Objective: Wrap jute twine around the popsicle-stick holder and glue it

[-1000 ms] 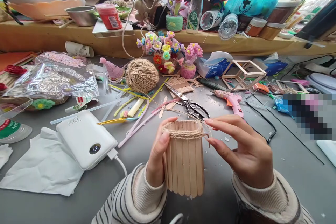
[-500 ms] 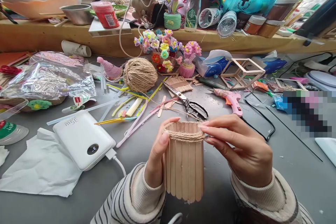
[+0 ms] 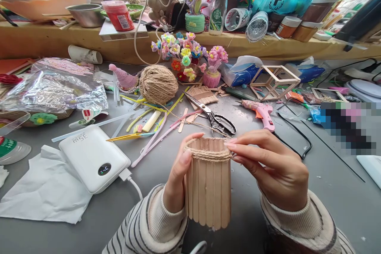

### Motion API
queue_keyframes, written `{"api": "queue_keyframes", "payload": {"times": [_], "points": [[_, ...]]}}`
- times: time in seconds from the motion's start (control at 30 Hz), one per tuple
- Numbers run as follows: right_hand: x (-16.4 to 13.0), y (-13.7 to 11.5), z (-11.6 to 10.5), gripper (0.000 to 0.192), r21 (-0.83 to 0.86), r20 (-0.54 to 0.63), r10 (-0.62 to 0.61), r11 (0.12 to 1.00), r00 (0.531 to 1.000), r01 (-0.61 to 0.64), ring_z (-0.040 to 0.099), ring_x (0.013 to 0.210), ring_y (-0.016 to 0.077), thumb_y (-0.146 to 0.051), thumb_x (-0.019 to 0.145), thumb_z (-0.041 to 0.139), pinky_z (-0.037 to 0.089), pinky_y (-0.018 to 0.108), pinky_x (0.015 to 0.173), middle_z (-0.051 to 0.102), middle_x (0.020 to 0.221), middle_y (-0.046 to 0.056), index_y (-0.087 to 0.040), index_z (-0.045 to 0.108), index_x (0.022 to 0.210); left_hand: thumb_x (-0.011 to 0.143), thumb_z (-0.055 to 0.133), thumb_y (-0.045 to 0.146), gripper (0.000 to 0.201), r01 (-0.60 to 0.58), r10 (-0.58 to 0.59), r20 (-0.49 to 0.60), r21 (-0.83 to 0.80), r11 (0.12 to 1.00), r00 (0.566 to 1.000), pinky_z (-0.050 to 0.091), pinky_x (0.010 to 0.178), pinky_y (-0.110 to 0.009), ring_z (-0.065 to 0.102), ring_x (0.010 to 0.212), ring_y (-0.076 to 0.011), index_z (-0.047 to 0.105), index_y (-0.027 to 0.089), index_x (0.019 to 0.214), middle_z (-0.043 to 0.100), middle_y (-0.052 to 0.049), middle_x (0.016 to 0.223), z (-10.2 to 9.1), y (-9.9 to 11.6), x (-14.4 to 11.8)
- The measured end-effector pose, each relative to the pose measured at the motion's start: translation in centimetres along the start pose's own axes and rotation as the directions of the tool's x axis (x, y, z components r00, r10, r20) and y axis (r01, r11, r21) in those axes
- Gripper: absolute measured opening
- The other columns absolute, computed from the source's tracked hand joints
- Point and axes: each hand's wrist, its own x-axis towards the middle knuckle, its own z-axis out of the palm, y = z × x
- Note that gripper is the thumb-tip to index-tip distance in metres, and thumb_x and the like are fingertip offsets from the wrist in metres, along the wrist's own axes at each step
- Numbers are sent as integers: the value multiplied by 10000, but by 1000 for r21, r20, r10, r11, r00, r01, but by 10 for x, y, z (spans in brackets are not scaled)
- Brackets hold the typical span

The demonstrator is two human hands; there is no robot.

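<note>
At the far left of the frame a sheet of white tissue [image 3: 44, 192] lies flat on the grey table [image 3: 327, 190], and a white power bank [image 3: 94, 158] rests partly on it, cable plugged in and running toward me. Just right of that, at lower centre, my left hand [image 3: 175, 182] is closed around the left side of the craft-stick cup [image 3: 208, 188], thumb pressed near the rim and fingers curled behind, which I judge is what keeps it steady off the table. The cup stands upright, long axis vertical in the frame, open mouth facing up and slightly away, with a band of twine [image 3: 208, 154] wound just below the rim. Behind it, in mid frame, sit the ball of jute [image 3: 158, 84], the scissors [image 3: 212, 118] and the pink glue gun [image 3: 259, 112], all within easy reach. On the right of the cup my right hand [image 3: 275, 172] is partly closed, fingertips pinched at the twine band on the cup's right edge, seemingly to hold the wrap tight; whether a loose end sits between them I cannot tell
</note>
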Motion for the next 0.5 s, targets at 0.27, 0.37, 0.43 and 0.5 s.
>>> {"api": "queue_keyframes", "payload": {"times": [0.27,0.37,0.43,0.5], "points": [[-1,2,2,355,0,-1,12,1000,1000,-12,592,844,156,-30,746,604,495,311,709,648,910,36,-240,656,1027,710,565,463,447,-82,82,-17,38,996,996,425,707,-319,588,806,-217,500,214,1076,618,-36,883,0,-3,0],[-2,3,5,339,-18,6,34,999,999,-34,589,855,151,-44,769,581,499,303,711,644,916,33,-246,648,1034,702,578,468,457,-161,165,-36,86,983,986,438,740,-332,600,856,-229,495,214,1073,635,-50,934,0,-5,3],[-2,5,7,310,-41,18,58,998,998,-58,581,890,149,-72,800,549,499,298,739,633,942,41,-239,637,1046,696,589,472,468,-206,217,-68,135,969,974,438,764,-333,595,884,-225,489,215,1075,636,-53,979,-2,-6,5],[-3,8,9,261,-66,54,74,995,996,-71,558,961,164,-191,834,537,492,316,796,609,1008,65,-214,613,1082,693,589,489,481,-224,245,-101,182,957,964,438,773,-341,590,898,-227,482,220,1077,626,-54,1018,-4,-7,7]]}}
